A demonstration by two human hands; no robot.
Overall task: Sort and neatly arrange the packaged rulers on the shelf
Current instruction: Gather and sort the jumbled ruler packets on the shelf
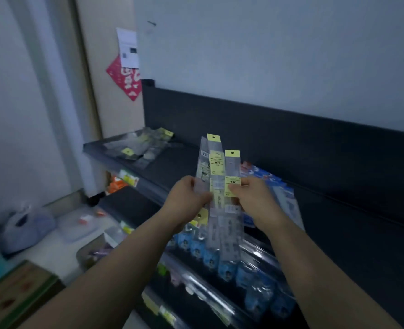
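Holding a fanned bundle of clear-plastic packaged rulers with yellow header tags (216, 167) upright above the black metal shelf (172, 167). My left hand (188, 198) grips its left edge, and my right hand (252, 198) pinches the front pack at its yellow label. A loose pile of similar packs (138, 146) lies at the shelf's far-left end. Blue-carded packs (271, 178) sit just behind my right hand.

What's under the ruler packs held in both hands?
Blue-carded packs in a row on the dark shelf, partly covered. Ruler packs, gripped by left hand and right hand, hide whatever lies directly beneath.
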